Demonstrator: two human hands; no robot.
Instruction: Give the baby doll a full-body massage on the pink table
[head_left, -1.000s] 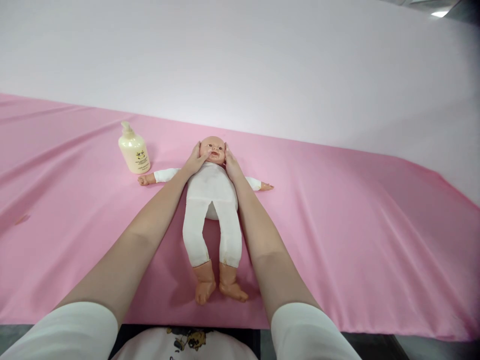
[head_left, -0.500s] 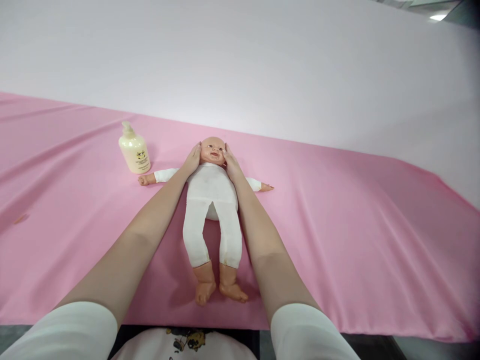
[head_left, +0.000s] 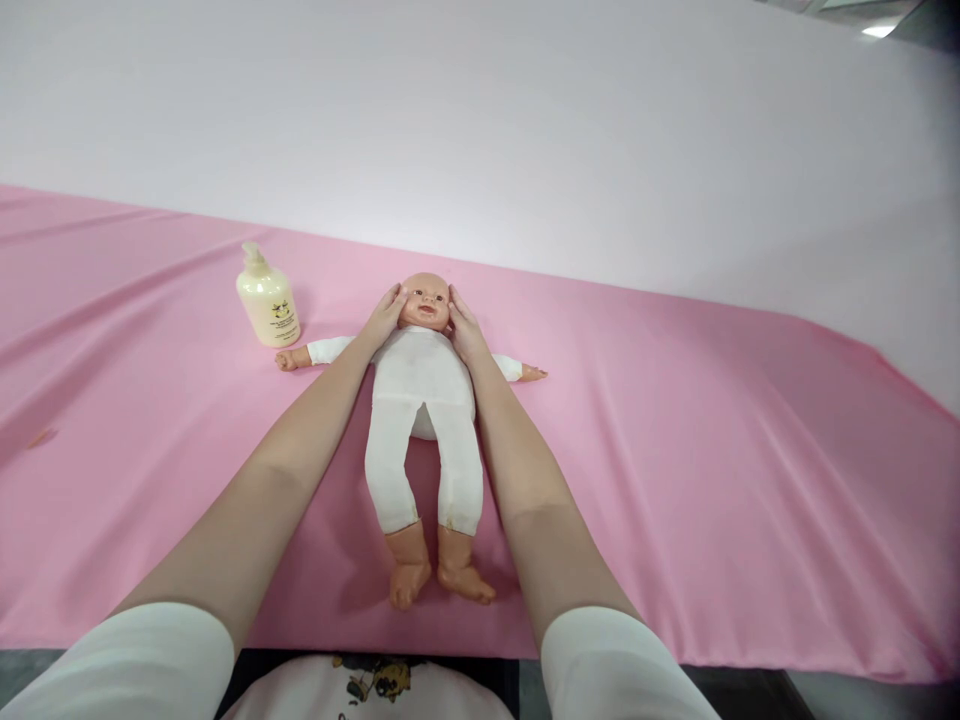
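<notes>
A baby doll point(head_left: 424, 365) lies on its back, its white cloth body stretched toward me and its arms spread to the sides. Its bare plastic head point(head_left: 426, 290) points away from me. My left hand point(head_left: 384, 318) rests along the left side of that head, fingers stretched out and the thumb near the cheek. Against the opposite side lies my right hand point(head_left: 463, 325), also with extended fingers. Both palms face inward, and their contact surfaces are partly hidden. My forearms run along either side of the doll.
A cream pump bottle point(head_left: 270, 305) stands upright to the left, just beyond the doll's outstretched arm. Pink cloth point(head_left: 675, 450) with soft folds covers the table. A white wall point(head_left: 480, 130) rises behind it. The table's near edge is close to my body.
My fingers have shifted very slightly against the sides of the doll's head, the left thumb showing a little more over the cheek. The doll and bottle stay in place.
</notes>
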